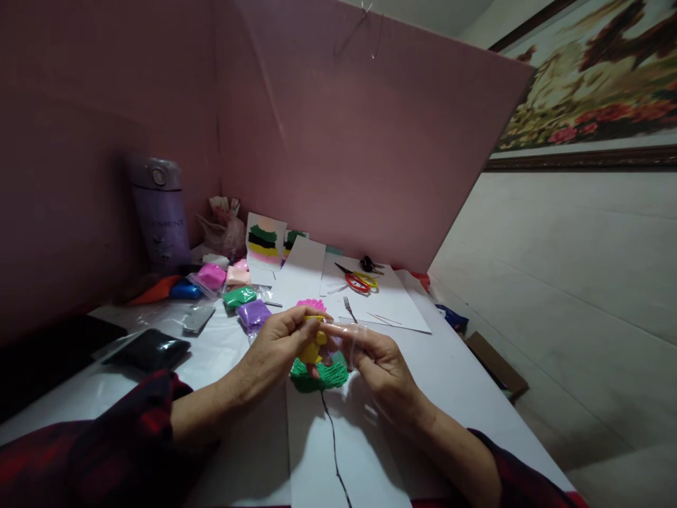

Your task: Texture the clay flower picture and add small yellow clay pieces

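Observation:
In the middle of the head view my two hands meet over a white sheet of paper point(312, 473). My left hand point(280, 340) is closed, its thumb and fingers pinching yellow modelling clay point(316, 347). A clear plastic bag point(355, 333) hangs around the fingers of my right hand point(378, 363), which are curled on it beside the clay. Below them on the sheet lies textured green clay point(328, 377), partly covered by my fingers. Pink clay point(312, 305) shows just beyond my hands. A thin dark line point(334, 437) runs down the sheet from the green piece.
Bagged clay in purple point(254, 315), green point(240, 297) and black point(151, 351) lies left, near a purple bottle point(161, 219). Scissors point(358, 281) and a small fork point(349, 307) lie beyond my hands. Pink panels point(338, 141) enclose the back and left.

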The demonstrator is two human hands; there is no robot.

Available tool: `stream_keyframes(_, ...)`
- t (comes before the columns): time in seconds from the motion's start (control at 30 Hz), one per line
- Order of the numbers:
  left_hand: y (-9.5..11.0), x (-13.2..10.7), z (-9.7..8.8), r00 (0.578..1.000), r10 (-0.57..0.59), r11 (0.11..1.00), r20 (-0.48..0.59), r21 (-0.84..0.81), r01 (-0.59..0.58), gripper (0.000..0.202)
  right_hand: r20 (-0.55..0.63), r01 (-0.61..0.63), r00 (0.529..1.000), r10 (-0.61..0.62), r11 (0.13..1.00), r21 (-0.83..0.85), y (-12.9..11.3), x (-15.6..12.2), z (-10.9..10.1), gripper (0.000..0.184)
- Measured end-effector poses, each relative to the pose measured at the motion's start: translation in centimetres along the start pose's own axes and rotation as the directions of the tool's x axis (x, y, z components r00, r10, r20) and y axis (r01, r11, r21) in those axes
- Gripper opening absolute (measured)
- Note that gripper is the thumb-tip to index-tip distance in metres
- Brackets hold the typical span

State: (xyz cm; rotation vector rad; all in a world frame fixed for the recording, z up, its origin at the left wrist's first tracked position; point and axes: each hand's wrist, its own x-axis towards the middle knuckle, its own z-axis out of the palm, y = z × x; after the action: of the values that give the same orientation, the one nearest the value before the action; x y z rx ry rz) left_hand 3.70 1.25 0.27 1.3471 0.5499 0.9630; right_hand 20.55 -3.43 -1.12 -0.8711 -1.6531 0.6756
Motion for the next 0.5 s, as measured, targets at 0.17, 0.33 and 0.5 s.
stream_keyframes(0.17,0.11,-0.02,0.02,1.0,0.001,1.0,-0.012,0.005,-0.001,0.033,-0.016,0.03,0.999,-0.03,0.999,-0.021,-0.23,-0.08,0.0,0.036)
stream_keyframes(0.33,0.06,0.09,-0.28,1.0,0.015,1.0,-0.027,0.018,-0.015,0.035,0.077,-0.056,0.996,0.052,0.997,0.053,-0.25,-0.01,0.19,0.041)
stream_keyframes(0.5,0.1,0.02,-0.24,1.0,-0.023,0.999,-0.011,-0.029,0.023,0.039,0.118,-0.139,0.986,0.119,0.974,0.179,0.16,0.1,0.25,0.037)
